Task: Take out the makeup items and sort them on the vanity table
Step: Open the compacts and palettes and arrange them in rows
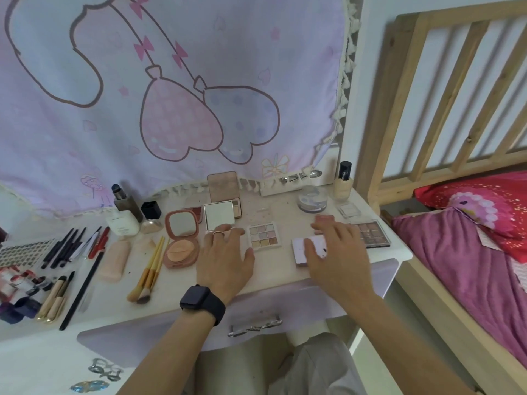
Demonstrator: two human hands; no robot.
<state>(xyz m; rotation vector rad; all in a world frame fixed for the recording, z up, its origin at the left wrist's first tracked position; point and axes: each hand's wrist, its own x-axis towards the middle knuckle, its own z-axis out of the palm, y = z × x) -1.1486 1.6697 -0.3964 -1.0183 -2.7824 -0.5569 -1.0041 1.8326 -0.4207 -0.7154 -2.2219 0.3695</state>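
Makeup lies spread over the white vanity table (279,269). My left hand (225,252), with a ring and a black watch, rests flat with its fingers spread beside a pastel eyeshadow palette (263,235). My right hand (336,249) lies on a small lilac compact (299,250), fingers over its top. A brown eyeshadow palette (372,233) sits to the right of that hand. An open pink cushion compact (182,238), a white mirror compact (219,216) and yellow-handled brushes (151,270) lie to the left.
Bottles (128,208) stand at the back left, a foundation bottle (343,183) and a clear jar (312,199) at the back right. Pencils (68,246) and lipsticks (20,283) fill the left side. A closed drawer (253,327) lies below; a wooden bed (470,223) stands close on the right.
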